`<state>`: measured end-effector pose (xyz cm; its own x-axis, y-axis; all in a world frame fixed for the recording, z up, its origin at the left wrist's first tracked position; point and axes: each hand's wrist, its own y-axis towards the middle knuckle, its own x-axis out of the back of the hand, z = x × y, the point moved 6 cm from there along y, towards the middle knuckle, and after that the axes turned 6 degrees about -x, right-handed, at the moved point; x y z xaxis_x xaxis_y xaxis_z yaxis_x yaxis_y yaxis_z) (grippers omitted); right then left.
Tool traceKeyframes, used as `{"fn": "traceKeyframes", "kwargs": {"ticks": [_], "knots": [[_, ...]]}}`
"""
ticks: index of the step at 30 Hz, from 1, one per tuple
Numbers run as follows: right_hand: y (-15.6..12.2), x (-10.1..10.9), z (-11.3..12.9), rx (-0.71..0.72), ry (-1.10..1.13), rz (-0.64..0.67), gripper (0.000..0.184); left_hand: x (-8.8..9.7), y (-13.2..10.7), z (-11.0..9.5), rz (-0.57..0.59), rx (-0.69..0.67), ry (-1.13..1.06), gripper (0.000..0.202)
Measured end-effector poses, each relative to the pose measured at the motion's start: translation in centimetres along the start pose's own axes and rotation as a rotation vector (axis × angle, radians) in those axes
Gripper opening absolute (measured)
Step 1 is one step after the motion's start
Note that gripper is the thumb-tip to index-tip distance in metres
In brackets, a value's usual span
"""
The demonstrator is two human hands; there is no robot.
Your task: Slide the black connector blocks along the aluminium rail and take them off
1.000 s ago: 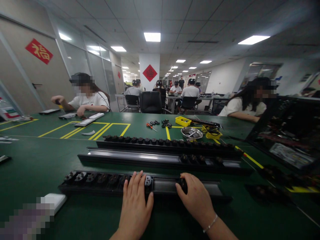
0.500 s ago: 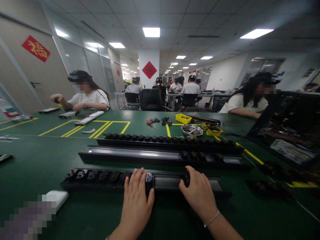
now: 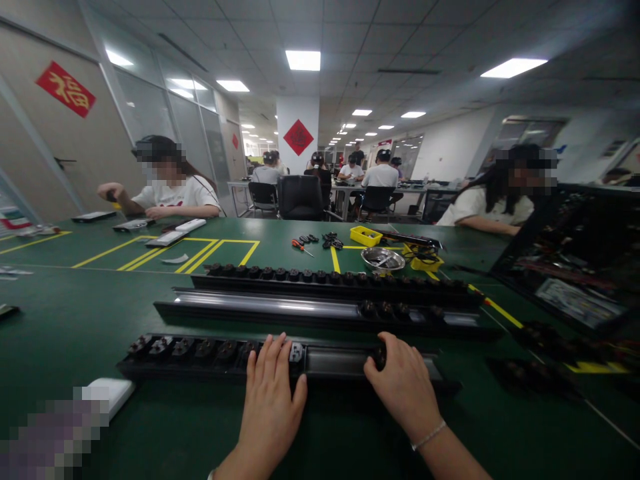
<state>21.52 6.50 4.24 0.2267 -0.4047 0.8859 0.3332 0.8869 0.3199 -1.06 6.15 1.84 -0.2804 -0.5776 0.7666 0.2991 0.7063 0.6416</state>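
Observation:
A long black metal channel (image 3: 330, 363) lies crosswise in front of me, with a row of dark socket modules (image 3: 205, 348) along its left part. My left hand (image 3: 273, 393) rests flat across the row, fingers stretched out. Beside its fingertips is a light grey socket module (image 3: 297, 352). Over the channel's right part, my right hand (image 3: 407, 383) is closed with thumb and fingers round a dark socket module (image 3: 381, 358), mostly covered by the hand. Between the two hands the channel's bare inside shows.
Behind lie a second channel (image 3: 265, 303) with a few modules and a third, filled row (image 3: 300, 277). Farther back are a metal bowl (image 3: 383, 259), a yellow tray (image 3: 366, 235) and a screwdriver (image 3: 303, 248). Loose dark parts (image 3: 535, 379) lie right. Two people sit across the table.
My right hand has shifted slightly to the right along the channel with the dark module. The left hand stays on the row. The view has turned a little.

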Motion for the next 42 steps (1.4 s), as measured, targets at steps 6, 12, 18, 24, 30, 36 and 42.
{"fn": "traceKeyframes", "kwargs": {"ticks": [6,12,18,24,30,36,42], "knots": [[0.0,0.3,-1.3,-0.042,-0.038,0.006,0.038,-0.1,0.0,0.0,0.0,0.007,-0.015,0.047],[0.0,0.5,-1.6,-0.049,-0.034,-0.002,0.038,0.0,0.1,-0.1,-0.009,0.008,-0.02,0.046],[-0.1,0.4,-1.8,-0.047,-0.029,-0.022,0.04,0.1,0.2,-0.1,0.001,0.013,-0.016,0.046],[0.0,0.5,-2.2,-0.061,-0.026,-0.002,0.04,0.0,0.1,-0.1,-0.002,0.009,-0.006,0.047],[0.3,0.9,-3.3,-0.08,-0.066,-0.001,0.04,0.1,0.0,-0.1,-0.005,0.003,0.0,0.048],[0.3,0.8,-3.9,-0.09,-0.089,-0.013,0.044,-0.1,0.1,0.0,0.005,-0.002,0.009,0.047],[0.2,0.8,-4.2,-0.168,-0.138,0.061,0.048,-0.1,0.0,0.0,-0.006,-0.009,0.008,0.046]]}}
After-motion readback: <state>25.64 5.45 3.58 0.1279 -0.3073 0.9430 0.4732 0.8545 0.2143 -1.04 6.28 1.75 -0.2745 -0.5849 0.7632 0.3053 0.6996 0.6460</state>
